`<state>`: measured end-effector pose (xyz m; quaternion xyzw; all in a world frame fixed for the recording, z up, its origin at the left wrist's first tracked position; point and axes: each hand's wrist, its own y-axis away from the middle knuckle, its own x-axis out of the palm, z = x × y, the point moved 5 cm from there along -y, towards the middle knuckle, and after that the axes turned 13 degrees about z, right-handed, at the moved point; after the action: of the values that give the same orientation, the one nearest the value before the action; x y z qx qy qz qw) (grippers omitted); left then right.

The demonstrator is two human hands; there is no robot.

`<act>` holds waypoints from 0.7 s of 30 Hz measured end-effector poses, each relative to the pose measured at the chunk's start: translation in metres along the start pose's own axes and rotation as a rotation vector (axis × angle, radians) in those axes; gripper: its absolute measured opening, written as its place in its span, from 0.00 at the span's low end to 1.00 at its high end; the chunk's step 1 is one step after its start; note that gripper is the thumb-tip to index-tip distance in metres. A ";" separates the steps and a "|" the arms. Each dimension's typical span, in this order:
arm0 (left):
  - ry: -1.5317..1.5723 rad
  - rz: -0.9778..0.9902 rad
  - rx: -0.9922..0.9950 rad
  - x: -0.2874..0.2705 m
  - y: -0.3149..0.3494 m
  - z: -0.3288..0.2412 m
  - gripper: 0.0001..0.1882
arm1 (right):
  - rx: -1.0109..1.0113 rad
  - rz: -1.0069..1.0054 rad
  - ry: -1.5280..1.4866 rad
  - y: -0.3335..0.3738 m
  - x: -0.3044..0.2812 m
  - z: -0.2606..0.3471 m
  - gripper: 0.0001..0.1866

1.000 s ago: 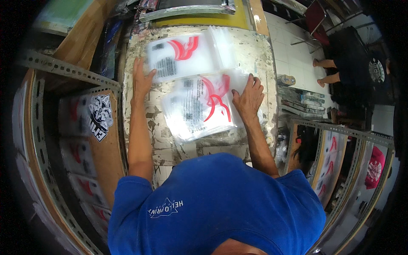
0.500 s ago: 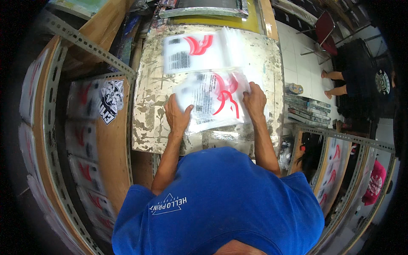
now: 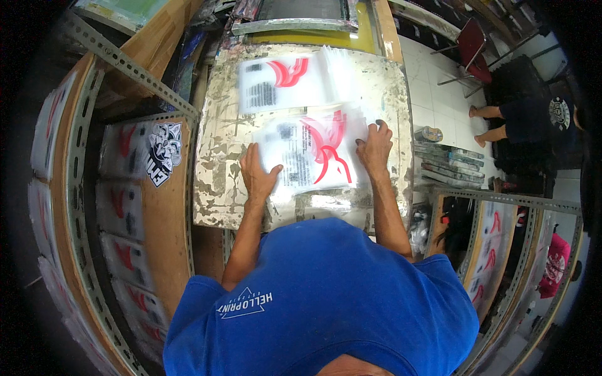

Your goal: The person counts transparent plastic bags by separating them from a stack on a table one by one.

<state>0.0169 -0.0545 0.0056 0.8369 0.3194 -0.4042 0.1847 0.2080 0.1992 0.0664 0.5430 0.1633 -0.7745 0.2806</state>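
A loose pile of clear plastic bags (image 3: 323, 164) printed in red and black lies in front of me on a paint-stained worktable (image 3: 216, 200). The sheets are slightly fanned, with uneven edges. Along the pile's left edge rests my left hand (image 3: 258, 174), its fingers stretched forward and the thumb apart, lying over the near left part. At the right edge, my right hand (image 3: 375, 148) has its fingers apart and a little bent, the thumb side against the bags. Just beyond lies a second stack of the same printed bags (image 3: 285, 84), fanned out on its right side.
Metal-framed shelves (image 3: 166, 219) with more printed bags (image 3: 122, 203) stand at my left. Similar shelving (image 3: 495, 241) is at my right. A framed screen (image 3: 295, 26) lies beyond the table. Far right are a red chair (image 3: 471, 50) and another person (image 3: 533, 119).
My right hand has loosened and spread its fingers at the pile's right edge. The bags have settled flatter, and my left hand stays at the left edge.
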 end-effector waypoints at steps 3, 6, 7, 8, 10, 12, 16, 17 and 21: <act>0.037 0.019 0.019 -0.003 0.000 -0.001 0.49 | 0.021 -0.014 0.011 -0.004 0.003 0.001 0.28; 0.074 0.028 0.029 -0.003 0.002 0.002 0.49 | 0.064 -0.006 -0.121 -0.009 0.004 0.006 0.30; 0.075 0.033 0.036 -0.003 0.002 0.001 0.49 | 0.079 0.007 -0.114 -0.011 0.007 0.003 0.29; 0.076 0.037 0.043 -0.003 0.001 0.000 0.49 | 0.093 0.020 -0.106 -0.015 0.012 -0.002 0.28; 0.084 0.041 0.051 -0.003 0.001 0.000 0.49 | 0.086 0.049 -0.105 -0.020 0.021 -0.009 0.25; 0.098 0.040 0.052 -0.001 0.001 0.002 0.49 | 0.044 0.082 -0.120 -0.023 0.029 -0.012 0.23; 0.075 0.034 0.064 -0.002 0.003 0.004 0.49 | -0.096 -0.064 -0.014 -0.007 0.010 0.020 0.20; 0.077 0.034 0.070 -0.002 0.003 0.003 0.50 | -0.130 -0.080 -0.007 -0.005 0.010 0.021 0.19; 0.088 0.044 0.068 -0.002 0.002 0.001 0.50 | -0.141 -0.004 -0.112 0.002 0.018 0.024 0.18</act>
<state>0.0166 -0.0576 0.0068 0.8665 0.2949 -0.3734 0.1508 0.1868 0.1795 0.0584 0.4773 0.2026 -0.7908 0.3251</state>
